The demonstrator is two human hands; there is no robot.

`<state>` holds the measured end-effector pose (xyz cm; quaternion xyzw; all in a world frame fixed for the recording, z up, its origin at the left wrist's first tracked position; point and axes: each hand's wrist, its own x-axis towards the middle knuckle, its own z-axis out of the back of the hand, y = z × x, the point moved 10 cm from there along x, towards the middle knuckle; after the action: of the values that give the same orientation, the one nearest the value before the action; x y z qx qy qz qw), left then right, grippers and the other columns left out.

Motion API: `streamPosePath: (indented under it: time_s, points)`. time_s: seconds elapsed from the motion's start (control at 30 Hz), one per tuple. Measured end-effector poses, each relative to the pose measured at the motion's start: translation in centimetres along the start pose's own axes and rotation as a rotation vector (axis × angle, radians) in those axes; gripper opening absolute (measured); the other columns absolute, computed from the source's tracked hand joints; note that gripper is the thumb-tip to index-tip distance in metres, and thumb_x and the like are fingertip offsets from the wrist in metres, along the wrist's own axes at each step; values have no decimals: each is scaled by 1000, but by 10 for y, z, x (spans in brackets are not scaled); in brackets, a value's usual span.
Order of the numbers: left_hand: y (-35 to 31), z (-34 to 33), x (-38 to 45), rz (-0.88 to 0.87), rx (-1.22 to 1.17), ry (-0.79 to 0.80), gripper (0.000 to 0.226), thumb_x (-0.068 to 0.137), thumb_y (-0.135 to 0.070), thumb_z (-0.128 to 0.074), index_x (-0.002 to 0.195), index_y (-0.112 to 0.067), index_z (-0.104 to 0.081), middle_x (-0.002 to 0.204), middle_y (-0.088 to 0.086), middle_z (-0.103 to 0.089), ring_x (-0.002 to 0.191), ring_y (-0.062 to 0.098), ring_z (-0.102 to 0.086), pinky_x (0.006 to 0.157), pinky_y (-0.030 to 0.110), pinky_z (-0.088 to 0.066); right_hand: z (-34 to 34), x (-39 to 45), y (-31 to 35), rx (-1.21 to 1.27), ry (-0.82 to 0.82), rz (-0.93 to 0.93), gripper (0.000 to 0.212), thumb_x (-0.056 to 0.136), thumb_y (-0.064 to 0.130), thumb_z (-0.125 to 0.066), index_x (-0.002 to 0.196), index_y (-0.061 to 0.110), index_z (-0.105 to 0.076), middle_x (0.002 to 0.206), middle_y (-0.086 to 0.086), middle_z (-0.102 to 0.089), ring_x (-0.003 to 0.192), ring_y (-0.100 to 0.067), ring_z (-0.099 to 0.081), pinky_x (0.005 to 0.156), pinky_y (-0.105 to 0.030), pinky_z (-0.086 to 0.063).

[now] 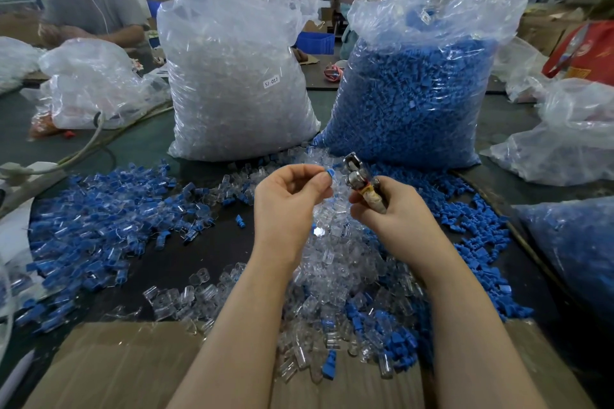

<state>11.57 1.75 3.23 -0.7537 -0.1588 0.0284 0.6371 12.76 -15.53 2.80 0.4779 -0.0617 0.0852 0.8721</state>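
Fingertips point(319, 180) of the left hand point(292, 202) pinch a small blue plastic cap point(330, 173) above the heap of clear plastic shells point(335, 252) on the table. Its facing is perhaps too small to tell. The right hand point(392, 212) grips a tape-wrapped metal hand tool point(360, 180) with its long axis tilted and its head pointing up and away. The white label point(271, 82) on the tall clear bag point(232, 43) reads "SJ-017".

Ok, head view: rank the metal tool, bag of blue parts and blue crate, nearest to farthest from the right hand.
1. Metal tool: gripped in the right hand.
2. Bag of blue parts: just behind.
3. Blue crate: far background, centre.
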Motion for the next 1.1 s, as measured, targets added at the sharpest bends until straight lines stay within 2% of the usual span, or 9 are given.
streamPosePath:
  time_s: [0.27,0.4,0.53,0.63,0.9,1.0,1.1]
  points:
    - [-4,-3,0,-45,7,28,15,86,1,-70,81,-14,-70,71,-2,-73,68,10,-70,67,18,-54,-11,-2,9,-22,96,31,8,88,19,-66,91,14,-61,82,-8,-66,81,-32,-61,76,-48,-50]
    - [-5,-3,-1,-43,14,38,13,86,0,-70,83,-12,-70,74,0,-73,69,11,-70,67,17,-54,-14,-2,10,-23,122,35,6,88,18,-66,88,21,-61,78,0,-65,75,-22,-60,73,-43,-50]
    - [-7,-4,-1,-43,28,67,11,86,0,-69,85,-10,-70,76,2,-73,71,11,-71,67,16,-54,-15,-2,11,-58,135,45,6,88,17,-64,93,14,-61,85,-9,-67,82,-31,-62,75,-47,-51]
    - [-8,-4,-2,-41,32,75,11,86,1,-68,85,-9,-70,77,3,-72,71,10,-70,67,16,-54,-14,-2,12,-119,113,66,2,88,15,-61,89,15,-60,79,-6,-66,76,-28,-60,70,-46,-50]
    - [-6,-4,-2,-28,31,66,7,88,1,-67,89,-5,-69,79,4,-71,70,6,-69,67,15,-53,-15,0,10,-190,89,56,13,85,13,-57,83,26,-59,72,4,-62,66,-18,-55,60,-36,-45]
    - [-1,-4,-1,23,23,73,6,88,0,-67,90,-6,-70,80,5,-73,72,9,-71,67,16,-54,-15,0,8,-184,85,55,11,85,17,-58,81,27,-59,70,6,-62,64,-15,-55,57,-34,-44]
    - [11,3,1,147,-61,38,7,87,-3,-68,91,-8,-70,79,3,-75,72,11,-72,67,18,-56,-13,1,6,-244,61,49,10,89,24,-58,80,23,-54,71,3,-60,67,-19,-55,59,-38,-43]
